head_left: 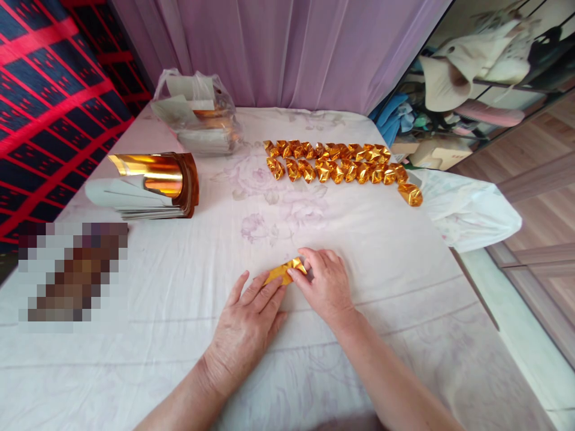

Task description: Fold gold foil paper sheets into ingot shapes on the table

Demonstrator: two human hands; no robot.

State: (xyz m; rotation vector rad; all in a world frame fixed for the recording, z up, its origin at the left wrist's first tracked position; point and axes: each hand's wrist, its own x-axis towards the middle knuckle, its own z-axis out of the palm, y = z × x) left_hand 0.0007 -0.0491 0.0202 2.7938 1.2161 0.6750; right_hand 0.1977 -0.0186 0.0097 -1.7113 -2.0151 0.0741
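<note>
A small folded piece of gold foil paper [279, 273] lies on the cloth-covered table in front of me. My left hand [251, 311] rests flat with its fingers spread, the fingertips pressing on the foil's left part. At the foil's right end, my right hand [327, 284] pinches the paper between thumb and fingers. Beyond my hands, two rows of folded gold foil pieces [338, 172] sit on the table. A single folded gold piece [410, 194] lies at the right end, nearer to me.
A stack of gold-and-white paper sheets [155, 184] stands bent over at the left. Behind it is a clear plastic bag [197, 114] of more sheets. A white plastic bag [476, 206] hangs at the table's right edge. A blurred-out object [78, 272] lies at the left.
</note>
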